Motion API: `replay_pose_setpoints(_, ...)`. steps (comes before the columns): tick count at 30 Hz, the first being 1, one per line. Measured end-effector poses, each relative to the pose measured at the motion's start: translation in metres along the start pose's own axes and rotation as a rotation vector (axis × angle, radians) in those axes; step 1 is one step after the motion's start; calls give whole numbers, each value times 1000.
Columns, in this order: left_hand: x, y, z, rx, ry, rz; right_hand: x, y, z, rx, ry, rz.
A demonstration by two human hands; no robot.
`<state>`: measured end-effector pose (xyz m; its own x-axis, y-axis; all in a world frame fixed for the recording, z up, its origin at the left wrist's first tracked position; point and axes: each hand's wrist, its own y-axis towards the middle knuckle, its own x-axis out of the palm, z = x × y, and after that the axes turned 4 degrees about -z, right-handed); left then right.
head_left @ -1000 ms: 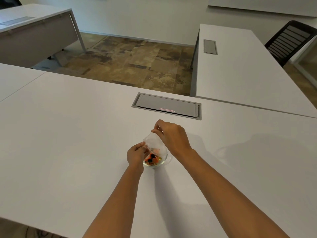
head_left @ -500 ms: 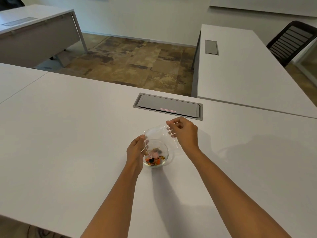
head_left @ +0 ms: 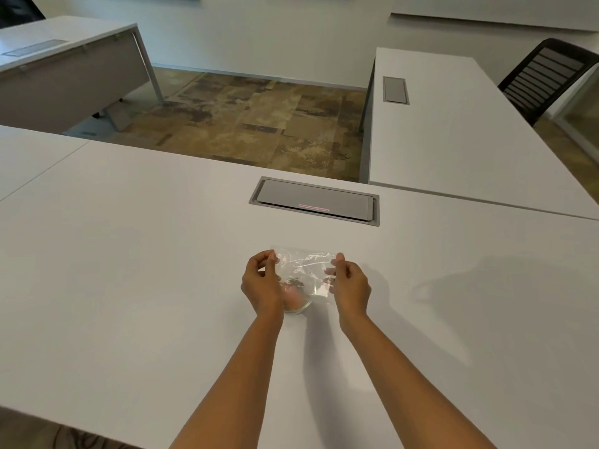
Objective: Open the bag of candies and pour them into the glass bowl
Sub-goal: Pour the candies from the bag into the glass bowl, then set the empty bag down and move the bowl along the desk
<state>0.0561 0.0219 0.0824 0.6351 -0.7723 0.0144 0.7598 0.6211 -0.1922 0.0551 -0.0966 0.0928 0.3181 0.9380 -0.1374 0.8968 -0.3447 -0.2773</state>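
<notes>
A clear plastic bag (head_left: 304,267) is stretched flat between my two hands, a little above the white table (head_left: 129,270). My left hand (head_left: 261,283) pinches its left edge and my right hand (head_left: 348,285) pinches its right edge. No candies show inside the bag. Below and behind it sits the small glass bowl (head_left: 303,306), seen blurred through the plastic and partly hidden by my left hand. Orange and pink candies (head_left: 291,294) lie in the bowl.
A grey cable hatch (head_left: 314,200) is set into the table beyond my hands. Another white table (head_left: 453,131) stands at the right with a black chair (head_left: 544,76) behind it. A third desk (head_left: 64,59) is at the far left across the floor.
The bag was tipped over the bowl with candies falling in. My right hand moved right and both hands drew the bag out flat above the bowl.
</notes>
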Motion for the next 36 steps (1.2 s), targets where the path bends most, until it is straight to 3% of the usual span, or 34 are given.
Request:
replay_pose_setpoints(5, -9, -3, -8, -53, 36, -25, -2, -12, 15, 79, -5, -85)
replay_pose_setpoints(12, -31, -15, -28, 43, 114, -9, -4, -28, 41, 60, -27, 97)
replay_pose_setpoints(19, -55, -31, -49, 40, 136, -31, -1, -52, 63, 231, -156, -212)
replay_pose_setpoints(23, -71, -38, -60, 53, 186, -72, -6, -60, 74, 316, -41, -195)
replay_pose_setpoints(26, -88, -44, -75, 76, 264, -163, -10, -67, 81, 293, -10, -174)
replay_pose_setpoints(36, -114, -38, -102, 16, 578, -348, -12, -78, 109, 196, -262, -212)
